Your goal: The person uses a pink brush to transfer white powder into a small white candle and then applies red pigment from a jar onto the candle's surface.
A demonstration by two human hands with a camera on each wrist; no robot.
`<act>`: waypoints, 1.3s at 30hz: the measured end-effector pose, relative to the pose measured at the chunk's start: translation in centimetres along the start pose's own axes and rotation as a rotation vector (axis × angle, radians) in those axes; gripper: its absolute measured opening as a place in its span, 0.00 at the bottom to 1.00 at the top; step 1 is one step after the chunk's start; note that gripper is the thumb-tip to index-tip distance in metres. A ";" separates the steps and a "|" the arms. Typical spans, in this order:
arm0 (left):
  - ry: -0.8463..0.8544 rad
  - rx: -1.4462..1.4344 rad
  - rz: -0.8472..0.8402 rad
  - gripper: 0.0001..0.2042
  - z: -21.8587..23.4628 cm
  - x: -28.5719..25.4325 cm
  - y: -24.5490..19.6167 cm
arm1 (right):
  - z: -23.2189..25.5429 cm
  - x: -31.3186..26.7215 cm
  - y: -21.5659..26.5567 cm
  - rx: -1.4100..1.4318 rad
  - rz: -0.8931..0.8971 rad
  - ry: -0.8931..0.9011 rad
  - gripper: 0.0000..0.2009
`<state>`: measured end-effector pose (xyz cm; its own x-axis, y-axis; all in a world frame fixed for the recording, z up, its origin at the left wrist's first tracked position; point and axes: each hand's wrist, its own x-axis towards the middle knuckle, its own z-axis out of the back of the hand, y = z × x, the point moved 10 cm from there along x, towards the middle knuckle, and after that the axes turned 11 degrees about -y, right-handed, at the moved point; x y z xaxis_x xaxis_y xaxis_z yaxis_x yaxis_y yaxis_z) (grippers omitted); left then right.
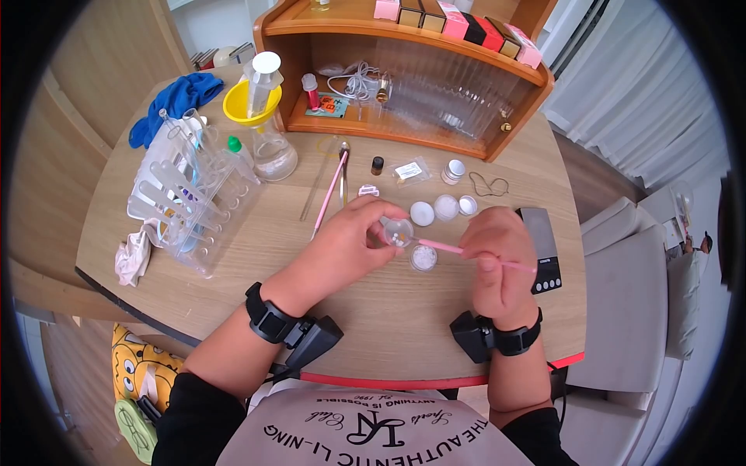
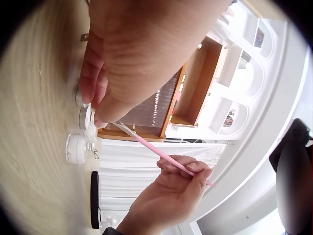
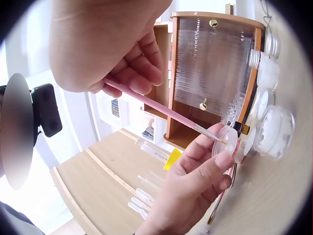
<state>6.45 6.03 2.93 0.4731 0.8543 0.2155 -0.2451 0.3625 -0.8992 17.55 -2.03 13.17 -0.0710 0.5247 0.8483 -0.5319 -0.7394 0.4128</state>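
My left hand [image 1: 342, 247] holds a small clear round pot [image 1: 399, 232] between thumb and fingers, its opening turned toward me and small pale and yellowish bits inside. In my right hand [image 1: 501, 260] a slim pink brush [image 1: 441, 246] is pinched, slanting toward the pot. The right wrist view shows its bristle tip reaching into the mouth of the clear pot [image 3: 226, 140]. Just below the hands stands an open jar [image 1: 423, 259] of white pieces. Close behind it are a round white lid [image 1: 422, 213], a white-filled pot [image 1: 446, 206] and a smaller white lid [image 1: 467, 205].
A black scale [image 1: 545, 256] lies right of my right hand. A clear rack [image 1: 214, 241] with tubes and droppers stands left, near a flask [image 1: 275, 159] with a yellow funnel [image 1: 233, 109]. Behind are a brown vial [image 1: 377, 165], a capped jar [image 1: 453, 172] and a wooden cabinet [image 1: 396, 132].
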 end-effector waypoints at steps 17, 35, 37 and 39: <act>0.049 -0.073 0.006 0.20 -0.7 -0.2 -0.1 | 0.0 0.2 0.1 -0.022 0.007 0.034 0.11; 0.046 -0.074 0.038 0.19 -0.7 -0.2 0.3 | 0.9 -0.2 -1.2 -0.006 -0.078 -0.037 0.10; 0.040 -0.079 0.042 0.19 -0.6 -0.2 0.4 | 1.2 -0.5 -1.8 0.021 -0.108 -0.075 0.11; 0.036 -0.115 0.085 0.20 -0.6 -0.2 0.8 | 1.8 -0.7 -3.0 0.104 -0.214 -0.153 0.14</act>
<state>6.68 5.93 1.98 0.4854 0.8653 0.1248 -0.1881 0.2428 -0.9517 20.72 -0.96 11.94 0.1666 0.6095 0.7751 -0.4311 -0.6619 0.6132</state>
